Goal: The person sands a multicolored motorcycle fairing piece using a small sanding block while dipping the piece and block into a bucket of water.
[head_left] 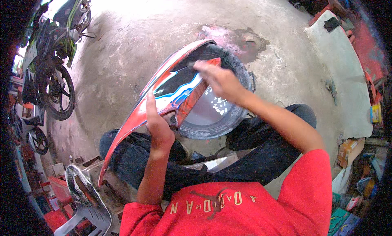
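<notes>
Left fingers (151, 105) hold the curved panel (176, 92) under right fingers (205, 69).

Right fingers (209, 72) blurred, basin (200, 132) partly hidden by panel (176, 83), shirt (249, 209) cut off below

The panel (173, 85) is over the basin (204, 133), motorcycle (55, 48) left, box (350, 151) right.

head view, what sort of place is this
Probably a motorcycle repair or painting workshop: a motorcycle stands at the left, a curved, multicoloured panel is held over a round basin, and pink stains mark the grey floor.
</notes>
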